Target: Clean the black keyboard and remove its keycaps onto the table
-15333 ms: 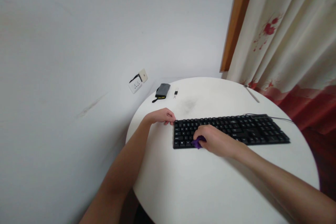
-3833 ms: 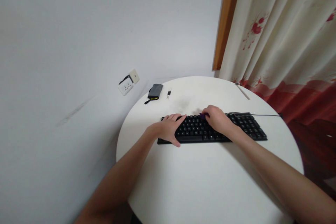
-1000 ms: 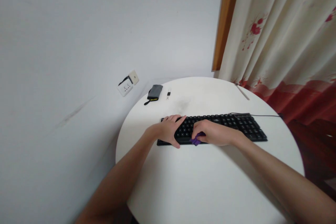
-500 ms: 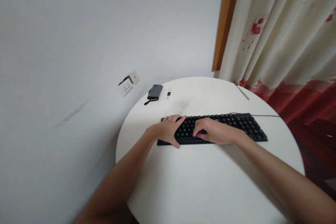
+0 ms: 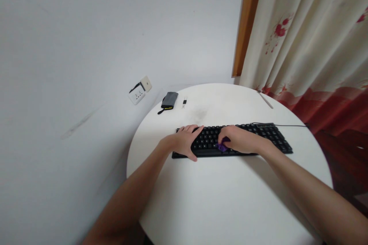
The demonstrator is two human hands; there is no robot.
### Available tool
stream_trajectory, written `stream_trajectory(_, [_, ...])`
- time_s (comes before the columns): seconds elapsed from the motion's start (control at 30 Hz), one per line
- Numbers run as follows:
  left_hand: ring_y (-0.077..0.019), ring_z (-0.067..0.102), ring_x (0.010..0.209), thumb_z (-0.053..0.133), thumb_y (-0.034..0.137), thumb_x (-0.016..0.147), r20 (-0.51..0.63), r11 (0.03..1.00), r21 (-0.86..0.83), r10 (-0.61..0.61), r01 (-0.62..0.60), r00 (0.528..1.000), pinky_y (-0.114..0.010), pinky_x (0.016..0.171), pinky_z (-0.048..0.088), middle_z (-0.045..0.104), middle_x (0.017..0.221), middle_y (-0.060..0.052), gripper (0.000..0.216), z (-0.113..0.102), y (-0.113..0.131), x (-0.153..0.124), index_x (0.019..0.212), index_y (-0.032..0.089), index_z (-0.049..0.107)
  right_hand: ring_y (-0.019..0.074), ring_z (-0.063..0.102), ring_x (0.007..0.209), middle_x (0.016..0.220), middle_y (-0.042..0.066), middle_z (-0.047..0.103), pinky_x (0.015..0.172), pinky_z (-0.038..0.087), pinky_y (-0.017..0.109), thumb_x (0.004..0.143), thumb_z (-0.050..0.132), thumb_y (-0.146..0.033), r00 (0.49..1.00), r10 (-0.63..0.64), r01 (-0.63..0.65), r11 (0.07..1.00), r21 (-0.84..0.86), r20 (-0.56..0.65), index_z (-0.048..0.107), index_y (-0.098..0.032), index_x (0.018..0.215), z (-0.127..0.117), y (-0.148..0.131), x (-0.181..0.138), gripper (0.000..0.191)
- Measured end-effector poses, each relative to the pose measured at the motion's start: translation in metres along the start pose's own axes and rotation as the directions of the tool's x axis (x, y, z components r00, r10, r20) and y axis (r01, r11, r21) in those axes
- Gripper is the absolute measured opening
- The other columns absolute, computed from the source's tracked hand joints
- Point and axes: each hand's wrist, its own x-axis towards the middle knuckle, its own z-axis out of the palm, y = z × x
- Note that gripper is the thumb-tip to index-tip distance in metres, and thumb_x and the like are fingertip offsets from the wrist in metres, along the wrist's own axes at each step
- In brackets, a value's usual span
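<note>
A black keyboard (image 5: 273,136) lies across the middle of the round white table. My left hand (image 5: 185,141) rests spread over the keyboard's left end, thumb reaching past its front edge. Pinched in my right hand (image 5: 238,139) is a small crumpled purple cloth (image 5: 222,146), which touches the keys near the keyboard's middle, just above the front edge. Part of the cloth is hidden by the fingers.
On the white table (image 5: 218,195), a folded grey pouch (image 5: 170,100) and a small black-and-clear item (image 5: 184,102) lie at the back left. A thin stick (image 5: 266,100) lies back right. The keyboard cable (image 5: 290,125) runs rightward. Wall and curtain (image 5: 301,46) border the table.
My right hand has moved slightly right and away from me along the keys, and more of the purple cloth shows. The left hand stays in place.
</note>
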Motion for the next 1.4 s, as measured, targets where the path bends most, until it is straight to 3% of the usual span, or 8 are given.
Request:
stream_trajectory(0.17, [-0.0412, 0.022, 0.141, 0.074, 0.068, 0.052, 0.003, 1.0, -0.003, -0.008, 0.008, 1.0, -0.051, 0.114, 0.021, 0.019, 0.156, -0.021, 0.135, 0.001, -0.001, 0.001, 0.154, 0.02, 0.001, 0.0214, 0.065, 0.087, 0.093, 0.008, 0.074, 0.081, 0.046, 0.03, 0.074, 0.054, -0.004, 0.974, 0.168, -0.189, 0.973, -0.134, -0.151, 0.077, -0.019, 0.088, -0.012, 0.018, -0.004, 0.03])
stream_trajectory(0.43, [-0.0406, 0.023, 0.141, 0.075, 0.066, 0.051, -0.013, 1.0, -0.002, 0.0, 0.0, 1.0, -0.052, 0.114, 0.021, 0.02, 0.156, -0.02, 0.136, 0.003, -0.002, 0.001, 0.154, 0.023, -0.001, 0.0158, 0.067, 0.081, 0.091, 0.001, 0.075, 0.078, 0.047, 0.023, 0.074, 0.055, -0.006, 0.987, -0.068, 0.053, 0.992, 0.112, 0.144, 0.077, -0.022, 0.089, -0.007, -0.002, -0.006, 0.031])
stream_trajectory(0.53, [-0.0402, 0.022, 0.142, 0.075, 0.067, 0.052, -0.007, 1.0, -0.003, 0.005, -0.005, 1.0, -0.052, 0.114, 0.021, 0.019, 0.157, -0.02, 0.135, 0.002, -0.003, 0.001, 0.155, 0.023, -0.001, 0.0195, 0.066, 0.085, 0.091, 0.005, 0.074, 0.081, 0.047, 0.027, 0.071, 0.053, -0.003, 0.995, 0.097, -0.099, 0.992, -0.081, -0.024, 0.077, -0.021, 0.088, -0.007, 0.017, -0.004, 0.034])
stream_trajectory(0.7, [-0.0402, 0.023, 0.141, 0.075, 0.067, 0.051, -0.001, 1.0, -0.004, -0.003, 0.003, 1.0, -0.052, 0.114, 0.022, 0.019, 0.157, -0.02, 0.135, 0.0, -0.002, 0.001, 0.155, 0.022, 0.001, 0.0258, 0.066, 0.088, 0.091, 0.011, 0.074, 0.08, 0.047, 0.034, 0.074, 0.053, -0.007, 0.902, 0.304, -0.378, 0.9, -0.217, -0.307, 0.077, -0.019, 0.087, -0.02, 0.051, -0.004, 0.029])
stream_trajectory(0.97, [-0.0403, 0.022, 0.142, 0.075, 0.066, 0.052, 0.0, 1.0, -0.004, -0.002, 0.002, 1.0, -0.051, 0.114, 0.021, 0.019, 0.156, -0.02, 0.134, 0.0, -0.001, 0.0, 0.154, 0.021, 0.0, 0.0165, 0.066, 0.083, 0.092, 0.002, 0.074, 0.08, 0.048, 0.025, 0.076, 0.054, -0.008, 0.995, 0.005, -0.002, 0.999, 0.036, -0.102, 0.075, -0.021, 0.092, 0.0, 0.011, 0.004, 0.03])
stream_trajectory(1.1, [-0.0412, 0.022, 0.141, 0.075, 0.066, 0.052, 0.006, 1.0, -0.016, 0.003, -0.003, 1.0, -0.052, 0.115, 0.02, 0.018, 0.157, -0.02, 0.134, -0.002, 0.0, 0.0, 0.154, 0.021, 0.0, 0.0218, 0.066, 0.09, 0.095, 0.008, 0.074, 0.084, 0.046, 0.03, 0.077, 0.053, -0.007, 0.969, 0.15, -0.18, 0.973, -0.145, -0.199, 0.076, -0.019, 0.092, 0.001, 0.024, 0.006, 0.03])
stream_trajectory(1.27, [-0.0422, 0.022, 0.141, 0.075, 0.064, 0.053, 0.015, 0.999, -0.035, -0.008, 0.009, 1.0, -0.053, 0.114, 0.02, 0.018, 0.157, -0.019, 0.134, -0.005, 0.002, -0.001, 0.154, 0.024, -0.001, 0.0248, 0.065, 0.094, 0.095, 0.013, 0.074, 0.084, 0.044, 0.031, 0.079, 0.053, -0.009, 0.805, 0.417, -0.525, 0.831, -0.181, -0.422, 0.076, -0.015, 0.091, -0.015, 0.056, 0.004, 0.027])
stream_trajectory(1.4, [-0.042, 0.021, 0.141, 0.075, 0.064, 0.053, 0.01, 1.0, -0.031, -0.003, 0.003, 1.0, -0.053, 0.114, 0.02, 0.018, 0.157, -0.02, 0.133, -0.003, 0.001, -0.001, 0.154, 0.023, 0.0, 0.0221, 0.065, 0.092, 0.096, 0.009, 0.074, 0.085, 0.045, 0.028, 0.081, 0.055, -0.011, 0.838, 0.301, -0.385, 0.918, -0.101, -0.456, 0.076, -0.017, 0.093, -0.013, 0.048, 0.007, 0.025])
